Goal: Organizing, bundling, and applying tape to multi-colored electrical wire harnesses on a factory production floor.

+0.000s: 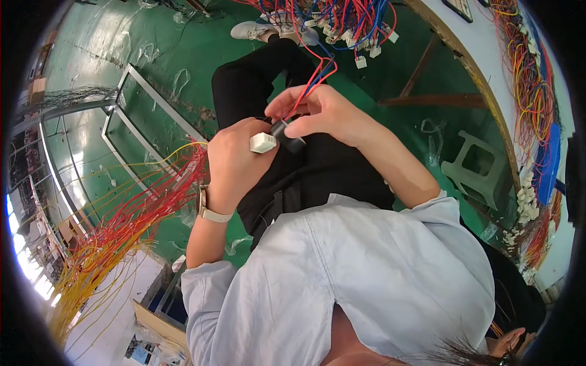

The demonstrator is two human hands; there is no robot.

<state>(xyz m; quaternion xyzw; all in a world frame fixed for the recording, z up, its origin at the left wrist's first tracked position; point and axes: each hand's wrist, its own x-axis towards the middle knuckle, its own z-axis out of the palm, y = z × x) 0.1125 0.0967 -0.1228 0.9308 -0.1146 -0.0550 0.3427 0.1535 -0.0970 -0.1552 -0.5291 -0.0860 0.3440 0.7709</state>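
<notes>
1. Fingers (305, 127) of the right hand (332, 116) close in a pinch, thumb and forefinger on a dark, rounded black piece (292, 143), the others curled above it; fingers of the left hand (235, 152) bend inward, a white connector (262, 143) held at the thumb side, its grip partly hidden.

2. Held above the dark trousers (348, 174), clear of the desk (482, 46) and well out from its curved wooden left edge, black piece and connector sit close together; red and blue wires (318, 76) run up from the right hand.

3. Work looks partway through: both hands are on the piece, and nothing shows it finished. Whether the black piece is fixed to the wires, or the connector fully wired, cannot be told.

4. Beyond the desk's upper left edge hangs a wire bundle (354, 21) whose white connectors already sit on red and blue leads; what remains to be done on it does not show.

5. By the count: two working hands, one white connector in hand, one black piece, at least one red and one blue wire between the fingers, one watch (204, 204), one gray stool (476, 165) below the desk's left edge. Connectors in the bundle, and white pieces (527, 205) heaped along the desk's lower left edge, overlap too much to number.
</notes>
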